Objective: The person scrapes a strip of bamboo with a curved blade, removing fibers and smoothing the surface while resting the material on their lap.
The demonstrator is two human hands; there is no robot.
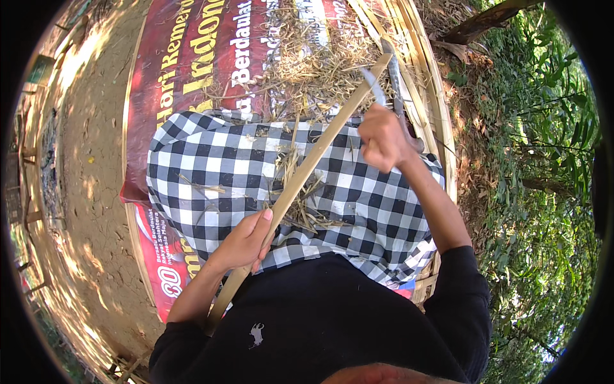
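Observation:
A long, pale bamboo strip (313, 157) slants from beside my body at lower left up to the top right. My left hand (248, 240) is wrapped around its lower part. In my closed right hand (382, 137) is a knife, its curved, shiny blade (376, 86) lying across the strip near the far end. The handle is hidden in my fist. Just right of that blade, a darker, long metal blade (396, 80) rests on the bamboo edge. Black-and-white checked cloth (224, 153) covers my lap under the strip, with several shavings scattered on it.
A red printed banner (144, 147) covers the platform where I sit. Curly bamboo shavings (320, 70) are heaped on it ahead of me. Split bamboo slats (425, 70) edge the right side. Bare earth (96, 166) lies to the left, green plants (543, 160) to the right.

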